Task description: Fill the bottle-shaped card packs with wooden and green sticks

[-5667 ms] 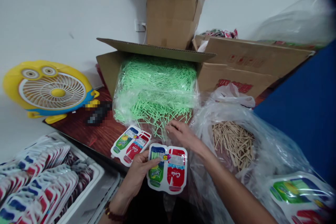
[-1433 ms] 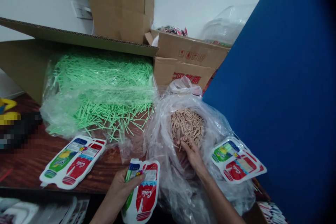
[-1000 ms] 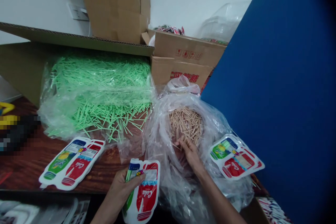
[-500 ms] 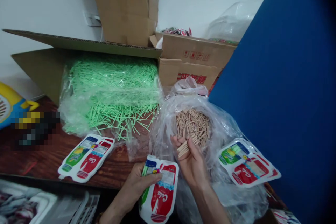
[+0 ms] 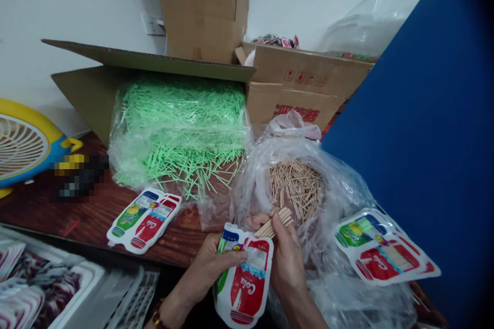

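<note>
My left hand (image 5: pixel 218 262) grips a bottle-shaped pouch (image 5: pixel 247 293) with a red cola print and a green side, its thumb pressed across the front. Green sticks show in the pouch's upper left. In my right hand (image 5: pixel 285 252) is a small bundle of thin brown sticks (image 5: pixel 275 223), pinched under the thumb, close to the pouch's top right edge. Behind that hand, a clear plastic bag (image 5: pixel 250 175) lies spread around a heap of the same brown sticks (image 5: pixel 297 185).
Similar pouches lie on the table to the left (image 5: pixel 144 221) and a pouch stack (image 5: pixel 386 247) at right. A carton holds bagged green sticks (image 5: pixel 185 113). Other cartons (image 5: pixel 200 10) stand behind, a yellow-blue fan (image 5: pixel 23 144) at far left, a blue panel (image 5: pixel 405 139) at right.
My right hand has brought the brown sticks down from the heap towards the pouch's top. The left hand still holds the pouch. The view has shifted left.
</note>
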Demonstrator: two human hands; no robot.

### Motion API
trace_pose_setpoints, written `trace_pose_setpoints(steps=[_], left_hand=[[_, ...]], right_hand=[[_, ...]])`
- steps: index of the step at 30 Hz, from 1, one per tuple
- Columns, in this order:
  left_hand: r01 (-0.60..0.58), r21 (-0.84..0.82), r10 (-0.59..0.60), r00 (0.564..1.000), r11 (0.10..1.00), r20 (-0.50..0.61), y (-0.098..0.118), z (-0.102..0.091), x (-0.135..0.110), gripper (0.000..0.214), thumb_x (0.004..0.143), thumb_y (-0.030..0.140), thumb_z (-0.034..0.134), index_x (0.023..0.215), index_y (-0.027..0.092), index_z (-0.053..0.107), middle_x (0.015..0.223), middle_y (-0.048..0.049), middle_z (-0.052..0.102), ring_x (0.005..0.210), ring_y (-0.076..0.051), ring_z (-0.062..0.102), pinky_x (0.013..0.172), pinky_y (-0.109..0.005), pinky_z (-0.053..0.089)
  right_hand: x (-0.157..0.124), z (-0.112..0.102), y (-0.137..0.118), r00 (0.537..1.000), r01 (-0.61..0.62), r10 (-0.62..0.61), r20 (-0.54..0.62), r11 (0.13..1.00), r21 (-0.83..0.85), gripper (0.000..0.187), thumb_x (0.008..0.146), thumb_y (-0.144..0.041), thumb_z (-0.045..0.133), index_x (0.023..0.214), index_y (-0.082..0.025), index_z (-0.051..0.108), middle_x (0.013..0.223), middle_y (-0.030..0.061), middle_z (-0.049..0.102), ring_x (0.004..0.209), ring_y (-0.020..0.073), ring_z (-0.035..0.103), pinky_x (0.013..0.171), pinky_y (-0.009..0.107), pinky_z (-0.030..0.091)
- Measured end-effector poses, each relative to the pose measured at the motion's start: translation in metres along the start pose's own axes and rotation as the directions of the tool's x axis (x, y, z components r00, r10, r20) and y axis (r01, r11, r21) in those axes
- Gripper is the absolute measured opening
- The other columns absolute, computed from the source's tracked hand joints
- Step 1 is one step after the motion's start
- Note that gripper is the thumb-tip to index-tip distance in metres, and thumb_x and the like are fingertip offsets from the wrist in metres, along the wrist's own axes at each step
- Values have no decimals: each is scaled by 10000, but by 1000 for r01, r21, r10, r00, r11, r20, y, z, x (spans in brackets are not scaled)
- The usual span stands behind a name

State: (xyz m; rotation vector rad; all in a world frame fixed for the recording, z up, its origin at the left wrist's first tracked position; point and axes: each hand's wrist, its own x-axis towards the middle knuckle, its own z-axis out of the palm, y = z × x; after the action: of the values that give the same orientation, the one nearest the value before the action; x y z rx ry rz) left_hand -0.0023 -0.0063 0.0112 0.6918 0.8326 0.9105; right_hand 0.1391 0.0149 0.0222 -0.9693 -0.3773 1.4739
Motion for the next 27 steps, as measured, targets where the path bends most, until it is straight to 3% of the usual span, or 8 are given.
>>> trace_pose_setpoints(steps=[5, 7, 10, 13, 16, 20, 22, 27], left_hand=[[-37, 22, 37, 999, 999, 9, 0, -1, 2, 125, 713, 238, 766, 759, 128, 726, 698, -19, 739, 582, -125, 622, 587, -207, 472], [-53, 34, 53, 999, 998, 7, 1, -2, 3, 148, 706, 227, 773, 814, 135, 728, 760, -24, 750, 640, -138, 644, 640, -223, 492], [-66, 72, 65, 998, 995, 4, 5, -3, 5, 186, 689, 216, 786, 845, 133, 726, 813, -34, 758, 700, -158, 664, 700, -248, 507], [-66, 110, 64, 998, 992, 17, 9, -4, 7, 198, 689, 230, 784, 843, 121, 723, 798, -44, 757, 696, -172, 671, 702, -264, 512], [-79, 104, 78, 997, 991, 12, 11, -4, 10, 190, 698, 237, 774, 843, 128, 719, 788, -38, 755, 692, -173, 672, 701, -270, 514], [-122, 94, 123, 992, 988, -9, 10, -6, 13, 158, 692, 240, 771, 803, 136, 727, 774, -34, 757, 706, -182, 674, 706, -275, 516], [-128, 115, 127, 992, 985, 10, 9, -7, 14, 156, 709, 249, 756, 806, 128, 739, 785, -48, 762, 735, -197, 678, 726, -284, 516], [-150, 115, 152, 988, 982, -5, 8, -11, 15, 134, 710, 228, 760, 809, 140, 745, 772, -28, 760, 711, -173, 671, 696, -242, 500]], right_hand=[[-5, -8, 3, 999, -41, 43, 30, 998, -49, 271, 767, -405, 681, 946, -215, 609, 885, 42, 742, 698, 213, 699, 648, 335, 564], [-5, -10, 2, 987, -59, 70, 147, 995, -79, 227, 786, -381, 672, 935, -218, 619, 983, 55, 732, 785, 223, 701, 713, 350, 561], [-2, -9, -6, 930, -17, 76, 359, 986, -164, 181, 786, -331, 685, 920, -219, 634, 1145, 72, 681, 1020, 250, 648, 881, 384, 512], [4, -6, -20, 899, 100, 5, 438, 971, -217, 289, 807, -354, 662, 1073, -250, 615, 1231, 74, 632, 1129, 260, 592, 954, 427, 468], [8, -6, -31, 875, 272, -57, 480, 879, -391, 313, 876, -391, 562, 1161, -271, 611, 1264, 65, 610, 1166, 252, 563, 1011, 437, 414], [7, -11, -33, 774, 452, 41, 631, 662, -598, 329, 896, -328, 535, 1213, -300, 618, 1319, 22, 571, 1252, 234, 479, 1112, 417, 278], [6, -13, -32, 752, 478, 48, 658, 647, -594, 337, 901, -306, 523, 1227, -303, 609, 1334, 15, 558, 1267, 231, 462, 1118, 423, 264], [7, -17, -33, 759, 492, 31, 650, 626, -605, 366, 870, -287, 575, 1234, -302, 604, 1350, 25, 543, 1278, 230, 446, 1110, 389, 275]])
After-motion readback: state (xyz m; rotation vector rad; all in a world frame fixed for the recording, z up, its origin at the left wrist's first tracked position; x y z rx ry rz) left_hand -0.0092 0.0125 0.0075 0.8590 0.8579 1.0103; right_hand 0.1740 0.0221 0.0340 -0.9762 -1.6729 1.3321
